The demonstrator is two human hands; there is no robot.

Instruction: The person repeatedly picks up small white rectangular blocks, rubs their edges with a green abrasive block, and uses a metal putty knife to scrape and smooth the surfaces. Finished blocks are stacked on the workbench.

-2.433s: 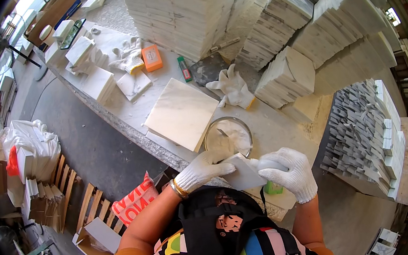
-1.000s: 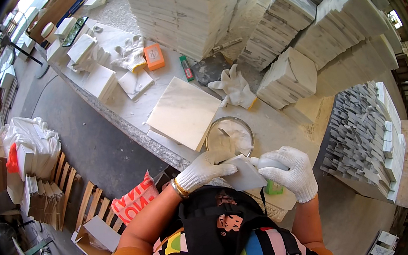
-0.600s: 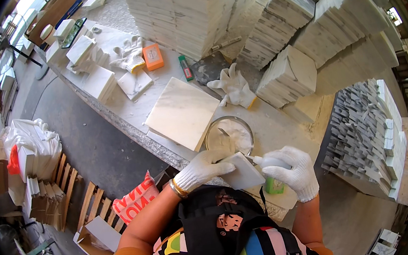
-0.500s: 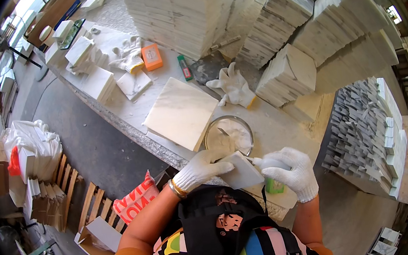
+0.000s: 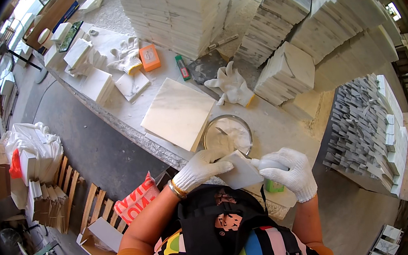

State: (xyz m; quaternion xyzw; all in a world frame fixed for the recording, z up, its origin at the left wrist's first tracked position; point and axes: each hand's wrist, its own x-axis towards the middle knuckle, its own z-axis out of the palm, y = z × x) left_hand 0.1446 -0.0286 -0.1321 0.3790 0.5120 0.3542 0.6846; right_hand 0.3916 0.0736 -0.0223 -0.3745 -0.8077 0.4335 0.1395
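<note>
My gloved left hand [image 5: 200,171] pinches a small pale stone tile [image 5: 241,171] between thumb and fingers, close to my body. My gloved right hand [image 5: 295,173] is closed around a smooth, rounded white object [image 5: 273,163], perhaps a small bottle. One end of that object points at the tile's right edge; whether they touch I cannot tell. Just beyond the tile sits a round metal bowl [image 5: 251,134] with white powdery material and a flat blade-like piece in it. A large square marble slab [image 5: 179,112] lies to the left of the bowl.
Spare white gloves [image 5: 232,85], an orange box [image 5: 150,57] and a green-and-red packet [image 5: 183,68] lie on the workbench. Tall tile stacks [image 5: 169,16] rise behind. Grey tile pieces [image 5: 356,130] crowd a pallet at right. A green item [image 5: 273,186] is partly hidden beneath my right hand.
The white object in my right hand has tilted slightly, its tip staying by the tile's edge. My left hand keeps its grip. The whole view has shifted a little.
</note>
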